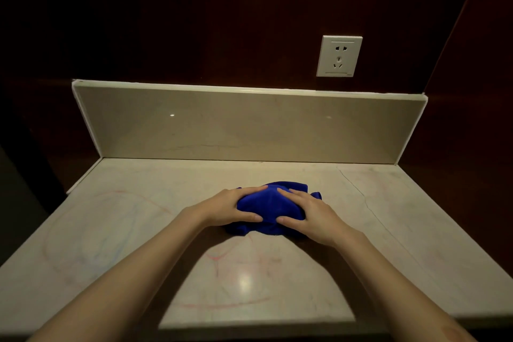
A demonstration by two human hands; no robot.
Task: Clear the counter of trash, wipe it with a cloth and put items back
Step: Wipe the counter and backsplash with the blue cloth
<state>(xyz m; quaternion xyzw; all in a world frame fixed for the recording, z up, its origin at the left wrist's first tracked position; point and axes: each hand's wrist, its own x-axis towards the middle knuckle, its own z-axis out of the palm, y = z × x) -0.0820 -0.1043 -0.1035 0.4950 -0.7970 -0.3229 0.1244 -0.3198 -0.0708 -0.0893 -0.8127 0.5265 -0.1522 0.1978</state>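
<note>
A bunched blue cloth (268, 204) lies on the pale marble counter (138, 230), a little beyond its middle. My left hand (231, 207) grips the cloth's left side, thumb below and fingers over the top. My right hand (308, 211) holds the right side the same way. Both hands press the cloth down onto the stone. Faint red and blue scribble marks cross the counter's surface on the left and in front of the cloth.
A beige stone backsplash (244, 125) closes the counter's far side. Dark wood walls stand behind and to the right. A white wall socket (339, 56) sits above the backsplash at the right. The counter's left edge (83, 175) and front edge drop off. A thin crack runs across the right part.
</note>
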